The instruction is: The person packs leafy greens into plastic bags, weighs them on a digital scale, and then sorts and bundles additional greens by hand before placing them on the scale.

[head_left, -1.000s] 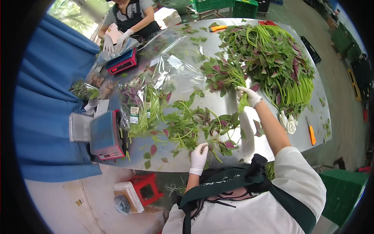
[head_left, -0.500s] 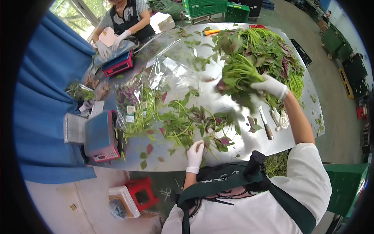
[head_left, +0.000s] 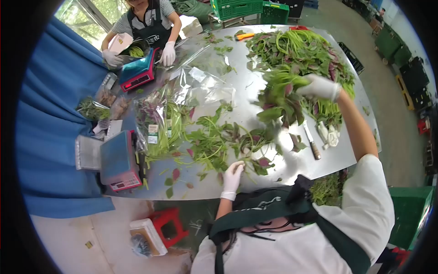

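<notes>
My right hand (head_left: 319,87), white-gloved, grips a bunch of leafy greens (head_left: 284,98) with green and purple leaves, held over the metal table and blurred by motion. Behind it spreads a big heap of the same greens (head_left: 315,50). My left hand (head_left: 233,179), also gloved, is at the table's front edge beside loose greens (head_left: 255,141). Its fingers are drawn together; whatever may be between them is too small to make out. A knife with a wooden handle (head_left: 315,150) lies below my right hand, next to a crumpled white cloth or glove (head_left: 329,135).
Bagged greens (head_left: 159,123) and clear plastic bags (head_left: 207,86) cover the table's left side. A scale (head_left: 119,160) stands at the near left. Across the table, a co-worker (head_left: 150,27) handles a bag at another scale (head_left: 137,73). An orange-handled tool (head_left: 245,36) lies at the back.
My right hand has risen slightly, and the bunch has turned so its leaves hang lower. My left hand has shifted slightly. The co-worker's hands have moved apart, and a filled bag now shows there.
</notes>
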Motion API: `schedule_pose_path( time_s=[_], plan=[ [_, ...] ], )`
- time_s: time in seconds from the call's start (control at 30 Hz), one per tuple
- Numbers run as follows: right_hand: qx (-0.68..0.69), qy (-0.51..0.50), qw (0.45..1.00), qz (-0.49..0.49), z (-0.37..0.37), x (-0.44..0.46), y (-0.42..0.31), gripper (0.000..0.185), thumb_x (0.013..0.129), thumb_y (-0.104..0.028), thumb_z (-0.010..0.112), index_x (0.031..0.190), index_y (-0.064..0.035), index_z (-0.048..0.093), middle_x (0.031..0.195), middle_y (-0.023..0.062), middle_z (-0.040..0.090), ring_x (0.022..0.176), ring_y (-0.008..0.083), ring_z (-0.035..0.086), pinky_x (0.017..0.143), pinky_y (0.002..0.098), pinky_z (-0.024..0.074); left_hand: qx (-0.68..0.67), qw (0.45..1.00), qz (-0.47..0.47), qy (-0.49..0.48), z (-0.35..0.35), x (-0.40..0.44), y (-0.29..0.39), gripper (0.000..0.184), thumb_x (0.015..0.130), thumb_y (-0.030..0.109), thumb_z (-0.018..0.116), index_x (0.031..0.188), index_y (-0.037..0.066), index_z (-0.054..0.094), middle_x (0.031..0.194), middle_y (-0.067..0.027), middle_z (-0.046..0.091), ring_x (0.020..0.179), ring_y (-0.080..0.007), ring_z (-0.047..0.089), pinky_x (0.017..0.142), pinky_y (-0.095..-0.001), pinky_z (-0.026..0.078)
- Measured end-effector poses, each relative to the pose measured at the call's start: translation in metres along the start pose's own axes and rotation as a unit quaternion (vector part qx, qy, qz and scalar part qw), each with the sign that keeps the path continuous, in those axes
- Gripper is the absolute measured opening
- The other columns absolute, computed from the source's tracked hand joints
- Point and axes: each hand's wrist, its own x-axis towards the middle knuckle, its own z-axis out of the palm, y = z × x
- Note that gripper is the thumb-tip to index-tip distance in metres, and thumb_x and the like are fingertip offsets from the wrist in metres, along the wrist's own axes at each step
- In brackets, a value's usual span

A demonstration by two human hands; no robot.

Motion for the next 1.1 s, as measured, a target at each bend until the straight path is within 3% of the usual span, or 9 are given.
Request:
schedule_pose_path(
  time_s=[0.07, 0.1, 0.27, 0.43, 0.67, 0.73, 0.87, 1.0, 1.1],
  plan=[
    [-0.154, 0.057, 0.982, -0.095, 0.024, 0.014, 0.015, 0.033, 0.071, -0.024, 0.064, 0.093, 0.001, 0.06, 0.065, 0.0044, 0.057, 0.058, 0.0115, 0.054, 0.054, 0.0271, 0.0458, -0.025, 0.995, 0.068, -0.071, 0.012, -0.003, 0.005, 0.026, 0.089, 0.013, 0.049, 0.109, -0.001, 0.056, 0.102, -0.0068, 0.061, 0.09, -0.0115, 0.056, 0.079, -0.0241, 0.044],
    [-0.038, -0.057, 0.992, 0.102, 0.007, -0.003, -0.033, 0.034, 0.073, -0.023, 0.064, 0.094, 0.0022, 0.06, 0.071, 0.0051, 0.059, 0.064, 0.0117, 0.054, 0.061, 0.027, 0.0455, -0.021, 0.986, 0.067, -0.15, 0.015, -0.008, 0.037, 0.028, 0.089, 0.012, 0.049, 0.112, -0.001, 0.054, 0.104, -0.0064, 0.06, 0.091, -0.0129, 0.056, 0.081, -0.025, 0.044],
    [0.147, 0.041, 0.987, -0.046, 0.039, -0.015, -0.047, 0.031, 0.078, -0.022, 0.063, 0.099, -0.0003, 0.058, 0.069, 0.001, 0.057, 0.057, 0.0067, 0.049, 0.052, 0.0227, 0.0425, -0.042, 0.918, 0.083, -0.386, 0.052, 0.006, 0.126, 0.037, 0.089, 0.021, 0.051, 0.119, 0.0, 0.049, 0.118, -0.0076, 0.052, 0.101, -0.0151, 0.052, 0.084, -0.0277, 0.043],
    [0.291, 0.051, 0.952, -0.086, 0.069, -0.053, -0.073, 0.035, 0.08, -0.02, 0.065, 0.108, -0.0031, 0.054, 0.072, -0.0024, 0.054, 0.058, 0.0037, 0.046, 0.05, 0.0198, 0.0408, -0.126, 0.925, 0.254, -0.254, 0.101, 0.029, 0.137, 0.066, 0.085, 0.036, 0.053, 0.134, 0.001, 0.024, 0.131, -0.0114, 0.036, 0.107, -0.0219, 0.048, 0.084, -0.0293, 0.042],
    [0.426, -0.053, 0.901, -0.061, 0.098, -0.093, -0.081, 0.036, 0.081, -0.017, 0.064, 0.113, -0.0048, 0.054, 0.075, -0.0028, 0.055, 0.06, 0.0038, 0.046, 0.052, 0.02, 0.0399, -0.334, 0.868, 0.223, -0.292, 0.074, 0.022, 0.12, 0.098, 0.07, 0.072, 0.045, 0.136, 0.004, 0.019, 0.137, -0.01, 0.027, 0.127, -0.0246, 0.027, 0.105, -0.0431, 0.023],
    [0.398, -0.087, 0.91, -0.071, 0.108, -0.091, -0.08, 0.037, 0.08, -0.018, 0.064, 0.113, -0.0041, 0.053, 0.079, -0.0003, 0.058, 0.066, 0.0076, 0.051, 0.061, 0.0231, 0.0441, -0.41, 0.891, 0.141, -0.136, 0.077, 0.01, 0.143, 0.103, 0.064, 0.078, 0.042, 0.134, 0.003, 0.025, 0.133, -0.0113, 0.035, 0.123, -0.0257, 0.035, 0.102, -0.0429, 0.029],
    [0.289, -0.06, 0.955, -0.039, 0.127, -0.081, -0.084, 0.049, 0.075, -0.024, 0.069, 0.114, -0.0006, 0.05, 0.09, 0.0112, 0.06, 0.079, 0.0172, 0.057, 0.073, 0.028, 0.0462, -0.456, 0.859, 0.19, -0.135, 0.076, 0.008, 0.173, 0.087, 0.075, 0.067, 0.046, 0.131, 0.003, 0.03, 0.128, -0.0153, 0.04, 0.12, -0.0318, 0.038, 0.102, -0.0466, 0.03],
    [0.07, 0.348, 0.92, -0.167, 0.158, -0.069, -0.079, 0.071, 0.06, -0.024, 0.076, 0.121, -0.0074, 0.044, 0.124, 0.0213, 0.039, 0.11, 0.0369, 0.043, 0.092, 0.0401, 0.0383, -0.525, 0.82, 0.182, -0.136, 0.076, 0.008, 0.176, 0.07, 0.083, 0.054, 0.046, 0.132, 0.005, 0.031, 0.13, -0.0146, 0.039, 0.12, -0.0352, 0.037, 0.103, -0.0475, 0.029],
    [-0.067, 0.401, 0.876, -0.259, 0.153, -0.068, -0.088, 0.074, 0.053, -0.022, 0.078, 0.119, -0.0105, 0.047, 0.129, 0.019, 0.035, 0.116, 0.0372, 0.036, 0.096, 0.043, 0.0337, -0.538, 0.813, 0.176, -0.136, 0.074, 0.007, 0.173, 0.061, 0.087, 0.049, 0.042, 0.13, 0.006, 0.034, 0.128, -0.013, 0.042, 0.119, -0.0314, 0.039, 0.101, -0.0455, 0.032]
  ],
)
